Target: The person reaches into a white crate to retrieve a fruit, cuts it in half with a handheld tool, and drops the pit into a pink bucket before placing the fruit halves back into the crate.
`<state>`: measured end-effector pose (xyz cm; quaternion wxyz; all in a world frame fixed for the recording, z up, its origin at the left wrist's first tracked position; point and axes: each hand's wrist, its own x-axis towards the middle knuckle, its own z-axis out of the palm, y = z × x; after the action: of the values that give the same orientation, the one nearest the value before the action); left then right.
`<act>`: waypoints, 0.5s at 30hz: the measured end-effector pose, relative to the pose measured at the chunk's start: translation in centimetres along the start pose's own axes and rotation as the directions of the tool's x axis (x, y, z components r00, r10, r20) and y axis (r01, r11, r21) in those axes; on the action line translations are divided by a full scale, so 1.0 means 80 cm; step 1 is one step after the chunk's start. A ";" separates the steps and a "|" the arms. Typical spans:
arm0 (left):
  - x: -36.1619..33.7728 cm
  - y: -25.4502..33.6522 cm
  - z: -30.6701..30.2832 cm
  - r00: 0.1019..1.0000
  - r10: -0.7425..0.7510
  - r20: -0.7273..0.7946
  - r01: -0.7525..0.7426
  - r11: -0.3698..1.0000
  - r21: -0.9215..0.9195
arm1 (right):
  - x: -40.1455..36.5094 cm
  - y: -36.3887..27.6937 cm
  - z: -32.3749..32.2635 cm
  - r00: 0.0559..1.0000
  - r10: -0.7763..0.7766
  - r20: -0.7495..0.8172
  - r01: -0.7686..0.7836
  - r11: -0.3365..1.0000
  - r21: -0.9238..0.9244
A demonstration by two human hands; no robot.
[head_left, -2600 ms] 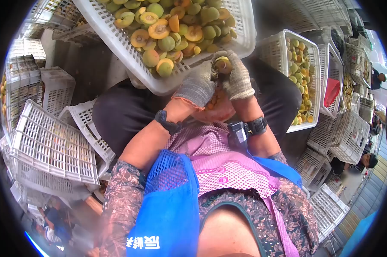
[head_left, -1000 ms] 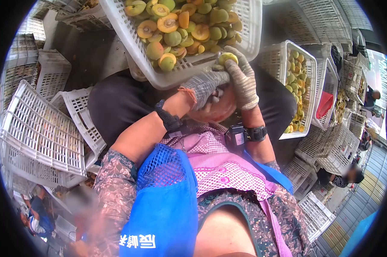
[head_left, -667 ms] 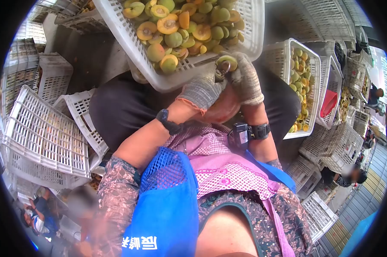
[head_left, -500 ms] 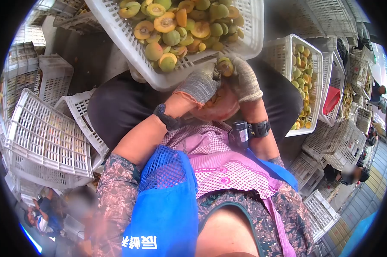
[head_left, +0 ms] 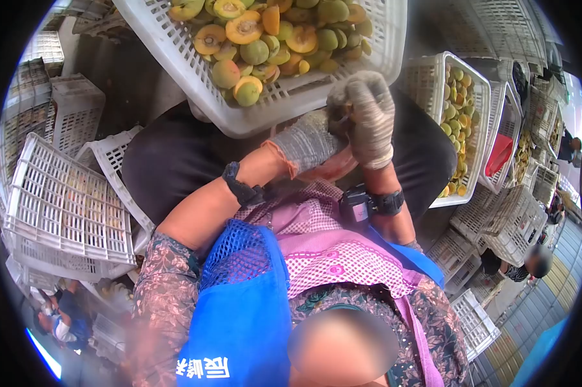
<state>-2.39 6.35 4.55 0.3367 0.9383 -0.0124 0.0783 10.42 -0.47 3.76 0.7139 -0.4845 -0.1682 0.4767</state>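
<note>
My gloved left hand is closed and meets my right hand above my lap. A small shaded part of what looks like an apricot shows at the left fingertips, mostly covered. My gloved right hand is curled over it, its fingers wrapped round; what lies inside them is hidden. Just beyond both hands is a white plastic crate, tilted towards me, holding whole and halved apricots, some with the stone showing. Below the hands, partly hidden, a reddish translucent container sits in my lap.
On the right stands a white crate full of apricot halves, beside another with a red object. White crates are stacked at left. Other people are at lower left and far right.
My right hand has risen slightly and curled over the fruit, so the apricot seen between the hands is now mostly hidden. My left hand has shifted a little down and right.
</note>
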 end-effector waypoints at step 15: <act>-0.012 -0.017 0.079 0.939 -0.340 0.044 0.322 0.830 -0.456 | 0.011 -0.009 -0.082 0.957 0.275 0.096 -0.270 0.712 0.648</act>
<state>-2.39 3.41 -1.28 0.5559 0.8190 0.1386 0.0319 15.83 -3.27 1.08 0.7604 -0.2252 0.0850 0.6031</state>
